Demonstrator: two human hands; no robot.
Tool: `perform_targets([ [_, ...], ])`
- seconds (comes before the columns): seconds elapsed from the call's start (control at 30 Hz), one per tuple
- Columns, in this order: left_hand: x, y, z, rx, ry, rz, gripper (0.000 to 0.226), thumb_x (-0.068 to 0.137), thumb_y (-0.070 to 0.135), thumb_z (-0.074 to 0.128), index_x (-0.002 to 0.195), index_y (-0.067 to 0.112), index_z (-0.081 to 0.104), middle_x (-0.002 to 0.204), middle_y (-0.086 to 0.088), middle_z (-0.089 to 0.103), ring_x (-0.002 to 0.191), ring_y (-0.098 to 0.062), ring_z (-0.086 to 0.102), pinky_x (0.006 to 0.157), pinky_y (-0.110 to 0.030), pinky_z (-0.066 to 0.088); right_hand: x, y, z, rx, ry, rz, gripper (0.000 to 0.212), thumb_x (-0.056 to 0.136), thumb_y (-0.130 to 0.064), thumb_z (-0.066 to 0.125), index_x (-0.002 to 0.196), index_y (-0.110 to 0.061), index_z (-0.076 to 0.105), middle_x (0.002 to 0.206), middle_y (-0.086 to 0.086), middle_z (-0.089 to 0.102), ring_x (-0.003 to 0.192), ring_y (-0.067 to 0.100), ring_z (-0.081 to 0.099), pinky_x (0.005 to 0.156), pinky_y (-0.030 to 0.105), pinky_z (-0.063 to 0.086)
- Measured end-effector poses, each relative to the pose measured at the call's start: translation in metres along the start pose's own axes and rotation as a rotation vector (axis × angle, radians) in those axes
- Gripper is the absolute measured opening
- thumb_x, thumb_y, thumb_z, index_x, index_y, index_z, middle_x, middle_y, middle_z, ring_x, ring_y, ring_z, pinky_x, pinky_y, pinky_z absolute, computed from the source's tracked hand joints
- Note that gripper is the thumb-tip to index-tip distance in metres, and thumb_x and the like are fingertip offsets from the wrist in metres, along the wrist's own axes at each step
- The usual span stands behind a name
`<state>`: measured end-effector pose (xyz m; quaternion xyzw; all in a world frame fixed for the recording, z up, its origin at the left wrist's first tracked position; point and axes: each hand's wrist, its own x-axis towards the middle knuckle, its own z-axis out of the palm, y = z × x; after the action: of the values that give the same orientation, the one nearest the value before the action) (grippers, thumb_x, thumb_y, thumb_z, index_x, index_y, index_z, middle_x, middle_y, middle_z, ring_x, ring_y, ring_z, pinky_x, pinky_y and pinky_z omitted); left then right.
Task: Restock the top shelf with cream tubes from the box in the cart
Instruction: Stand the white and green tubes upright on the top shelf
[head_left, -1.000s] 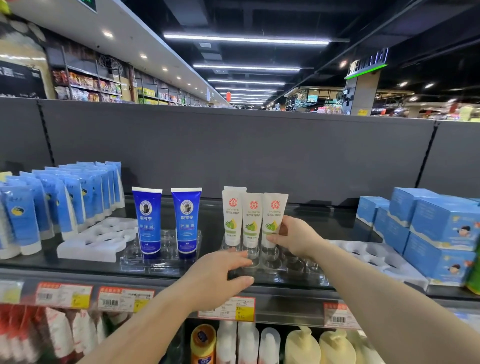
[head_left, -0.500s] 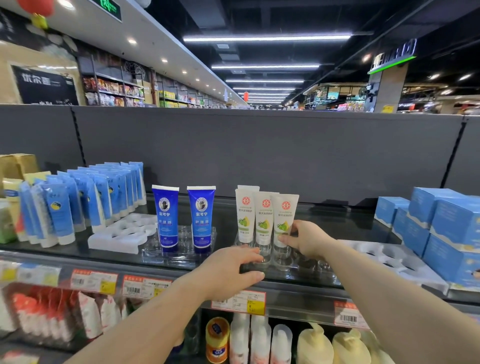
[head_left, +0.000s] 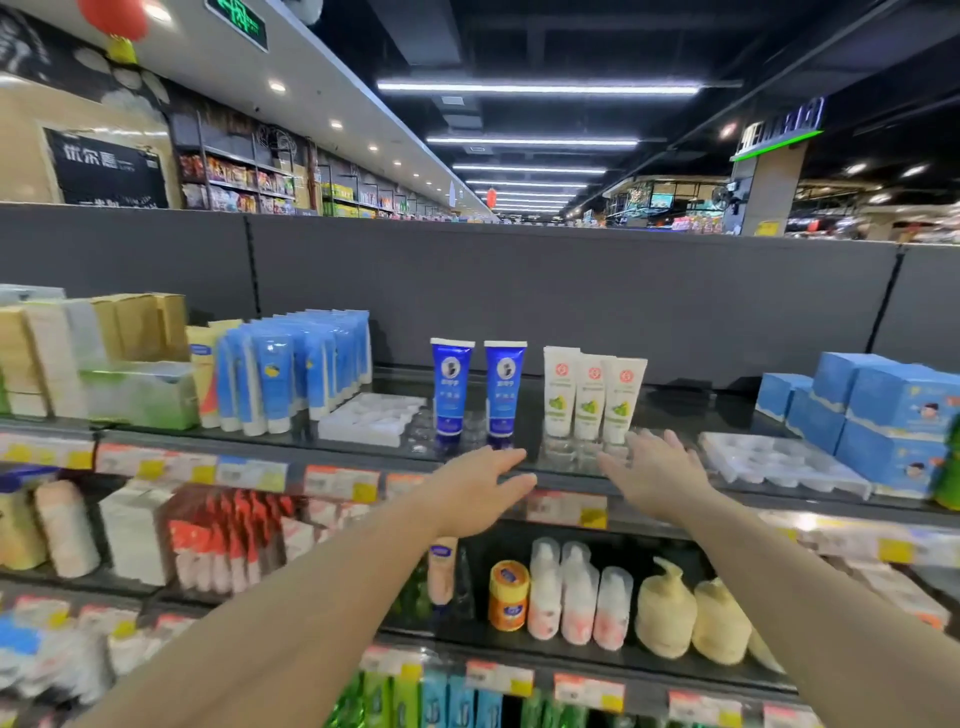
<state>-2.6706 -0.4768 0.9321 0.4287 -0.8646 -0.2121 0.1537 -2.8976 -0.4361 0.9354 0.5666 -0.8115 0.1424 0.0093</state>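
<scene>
Three white cream tubes (head_left: 592, 397) stand upright on the top shelf (head_left: 519, 470), just beyond the empty left hand (head_left: 480, 486) and right hand (head_left: 657, 480), fingers spread, so fetching more from the unseen box seems next.

Long fluorescent ceiling strips (head_left: 537, 88) at twelve o'clock and small round downlights (head_left: 277, 87) toward eleven give bright, even light under a dark ceiling. The black top shelf (head_left: 675, 410) glints faintly. Motion blur smears the goods at nine and seven o'clock; the centre is sharper. Wide-angle distortion bends lines at the edges.
</scene>
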Motion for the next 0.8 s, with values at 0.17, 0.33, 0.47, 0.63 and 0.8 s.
perform_targets([
  [0.17, -0.114, -0.081, -0.043, 0.282, 0.05, -0.124, 0.052, 0.099, 0.053, 0.034, 0.143, 0.026, 0.037, 0.152, -0.004, 0.038, 0.139, -0.026, 0.033, 0.115, -0.047, 0.025, -0.08, -0.12, 0.04, -0.031, -0.063, -0.156, 0.072, 0.096, -0.064, 0.025, 0.152, -0.018, 0.026, 0.162, 0.005, 0.017, 0.15, 0.028, 0.002, 0.119, 0.053, 0.006],
  [0.33, -0.244, -0.184, -0.107, 0.453, 0.126, -0.411, 0.07, 0.096, 0.063, 0.028, 0.153, 0.023, 0.022, 0.162, -0.001, 0.014, 0.149, -0.029, 0.007, 0.118, -0.053, 0.01, -0.154, -0.286, 0.08, -0.019, -0.102, -0.407, 0.071, 0.096, -0.064, 0.026, 0.153, -0.022, 0.022, 0.162, 0.006, 0.014, 0.149, 0.032, 0.004, 0.119, 0.056, 0.001],
  [0.47, -0.345, -0.257, -0.156, 0.537, 0.194, -0.639, 0.075, 0.094, 0.067, 0.024, 0.155, 0.027, 0.005, 0.164, 0.002, -0.002, 0.15, -0.028, -0.005, 0.119, -0.054, -0.001, -0.2, -0.42, 0.103, 0.025, -0.191, -0.569, 0.076, 0.095, -0.065, 0.021, 0.156, -0.022, 0.011, 0.164, 0.003, 0.002, 0.15, 0.029, -0.004, 0.119, 0.054, -0.001],
  [0.63, -0.449, -0.331, -0.196, 0.588, 0.283, -0.842, 0.072, 0.095, 0.065, 0.025, 0.154, 0.027, 0.01, 0.163, 0.002, 0.006, 0.149, -0.028, 0.002, 0.118, -0.054, 0.004, -0.251, -0.558, 0.132, 0.12, -0.277, -0.786, 0.075, 0.096, -0.064, 0.025, 0.156, -0.027, 0.0, 0.164, 0.001, -0.005, 0.15, 0.027, -0.008, 0.12, 0.052, -0.005],
  [0.8, -0.504, -0.404, -0.212, 0.577, 0.344, -0.994, 0.07, 0.094, 0.065, 0.026, 0.153, 0.03, 0.015, 0.163, 0.001, 0.011, 0.149, -0.029, 0.005, 0.118, -0.055, 0.004, -0.275, -0.658, 0.176, 0.109, -0.322, -0.901, 0.069, 0.095, -0.066, 0.023, 0.154, -0.032, 0.014, 0.164, 0.001, -0.001, 0.15, 0.027, -0.01, 0.12, 0.054, -0.001],
])
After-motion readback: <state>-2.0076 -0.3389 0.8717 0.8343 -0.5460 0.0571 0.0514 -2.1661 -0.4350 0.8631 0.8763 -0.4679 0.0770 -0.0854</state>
